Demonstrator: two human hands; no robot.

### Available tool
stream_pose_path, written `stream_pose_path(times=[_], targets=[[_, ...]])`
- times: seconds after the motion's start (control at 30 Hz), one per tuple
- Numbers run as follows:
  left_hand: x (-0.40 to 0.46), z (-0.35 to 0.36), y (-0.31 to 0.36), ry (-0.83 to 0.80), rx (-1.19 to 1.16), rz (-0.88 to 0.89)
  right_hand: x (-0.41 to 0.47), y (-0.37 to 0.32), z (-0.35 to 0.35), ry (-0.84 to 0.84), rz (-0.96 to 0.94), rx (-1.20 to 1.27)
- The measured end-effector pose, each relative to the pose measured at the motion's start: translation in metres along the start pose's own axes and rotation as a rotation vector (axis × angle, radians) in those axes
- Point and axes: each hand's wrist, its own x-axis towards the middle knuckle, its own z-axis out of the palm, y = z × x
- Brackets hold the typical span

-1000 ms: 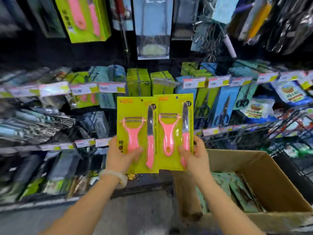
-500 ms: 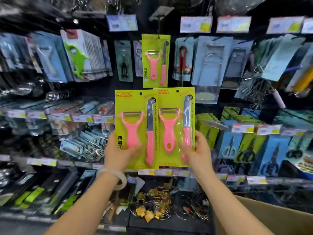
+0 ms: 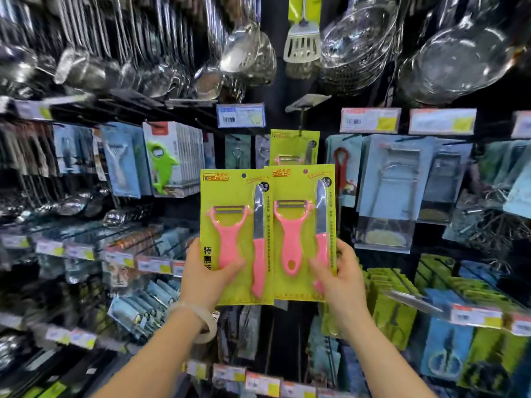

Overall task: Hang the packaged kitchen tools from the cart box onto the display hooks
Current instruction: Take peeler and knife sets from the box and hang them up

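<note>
While both yellow-green blister cards, each carrying a pink plastic peeler and a pink-handled paring knife, are held upright side by side in front of the display, the matching card already hanging on its hook [image 3: 296, 146] sits directly above them, nearer the right-hand card. Left hand [image 3: 208, 275] grips the left card [image 3: 235, 234] at its lower left, thumb curled over the front onto the peeler handle, remaining fingers hidden behind the card. Right hand [image 3: 340, 278] grips the right card [image 3: 303, 231] at its lower right, thumb pinching the front over the knife handle, other fingers behind and not visible. The right card's left edge overlaps the left card's right edge. Long axis of both cards is vertical; punched hang holes are at the top edges, away from the hands and just below the hanging card. Judgement: target hook is the one bearing the matching card; the right hand is nearer, so its card probably goes up first, with its hole needing to be raised to the hook tip. The hook tip itself is not clearly resolved.
</note>
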Motion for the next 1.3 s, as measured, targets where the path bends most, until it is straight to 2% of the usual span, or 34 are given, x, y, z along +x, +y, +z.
stream_pose_path(times=[0.23, 0.37, 0.63, 1.3], targets=[[0.052, 0.022, 0.004, 0.032, -0.023, 0.064, 0.059, 0.0, 0.005, -0.003, -0.068, -0.045], [0.063, 0.034, -0.003, 0.043, -0.032, 0.04, 0.075, 0.009, 0.004, 0.001, -0.078, -0.058], [0.092, 0.041, -0.015, 0.025, -0.098, 0.1, 0.1, 0.004, 0.013, -0.022, -0.123, -0.079], [0.134, 0.04, -0.017, -0.051, -0.144, 0.135, 0.131, -0.008, 0.027, 0.124, -0.154, -0.107]])
